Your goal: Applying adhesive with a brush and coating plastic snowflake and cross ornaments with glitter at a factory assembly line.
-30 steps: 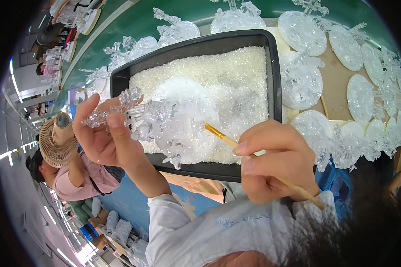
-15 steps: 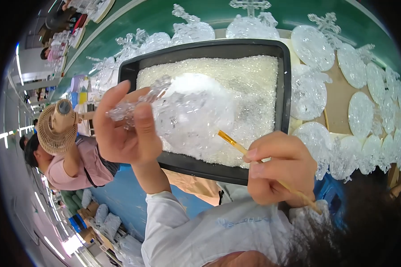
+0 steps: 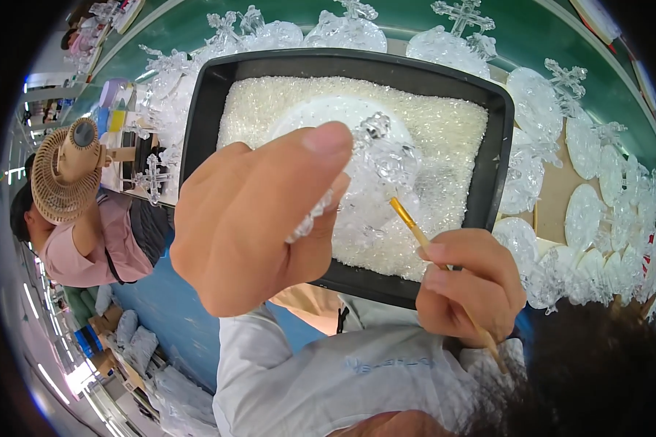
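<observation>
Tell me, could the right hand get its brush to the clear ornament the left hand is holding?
Probably yes. The right hand holds the thin brush with its tip right by the clear ornament, which the left hand holds up over the black tray. Nothing lies between brush and ornament.

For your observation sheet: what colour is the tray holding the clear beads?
Black: the tray shows best in the head view.

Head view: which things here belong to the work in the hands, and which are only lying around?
In use:
- left hand holding clear crystal-like plastic ornament
- right hand holding thin yellow wooden stick
- black rectangular tray of white glittery granules

Lying about:
- clear oval ornaments with crosses around the tray
- tan wicker-guard fan
</observation>
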Demonstrator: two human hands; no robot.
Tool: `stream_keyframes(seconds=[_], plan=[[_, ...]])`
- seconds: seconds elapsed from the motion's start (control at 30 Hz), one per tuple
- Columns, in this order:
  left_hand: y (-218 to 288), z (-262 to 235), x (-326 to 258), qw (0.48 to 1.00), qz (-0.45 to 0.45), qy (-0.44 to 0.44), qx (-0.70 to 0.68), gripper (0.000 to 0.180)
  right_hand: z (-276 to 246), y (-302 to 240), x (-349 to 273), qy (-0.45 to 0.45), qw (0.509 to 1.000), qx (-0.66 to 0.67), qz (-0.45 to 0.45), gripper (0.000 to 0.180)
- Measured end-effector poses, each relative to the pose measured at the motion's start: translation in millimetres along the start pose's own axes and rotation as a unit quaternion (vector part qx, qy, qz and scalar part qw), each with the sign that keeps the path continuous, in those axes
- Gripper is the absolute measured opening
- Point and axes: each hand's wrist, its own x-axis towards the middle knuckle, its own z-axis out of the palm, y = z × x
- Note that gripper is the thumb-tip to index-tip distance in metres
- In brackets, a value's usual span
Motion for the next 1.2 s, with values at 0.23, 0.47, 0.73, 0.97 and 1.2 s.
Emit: stream_keyframes(seconds=[0.23, 0.47, 0.73, 0.97, 1.2], plan=[[3.3, -9.9, 6.3, 0.996, 0.052, -0.07, 0.02, 0.035, 2.0, 0.6, 6.2, -0.021, 0.998, -0.02, -0.052, 0.031], [-2.2, -19.6, 21.8, 0.975, 0.153, -0.151, 0.053, 0.039, 5.3, 0.9, 9.1, -0.018, 0.998, -0.023, -0.052, 0.03], [-3.5, -17.4, 15.7, 0.981, 0.139, -0.132, 0.04, 0.039, 1.8, 0.8, 7.8, -0.024, 0.998, -0.012, -0.057, 0.028], [-1.1, -7.7, 21.0, 0.984, 0.088, -0.145, 0.055, 0.036, 0.8, -2.9, 10.7, -0.032, 0.998, 0.01, -0.062, 0.027], [-2.6, -9.3, 17.7, 0.987, 0.081, -0.129, 0.05, 0.035, 2.5, 3.2, 10.1, 0.016, 0.997, 0.027, -0.077, 0.027]])
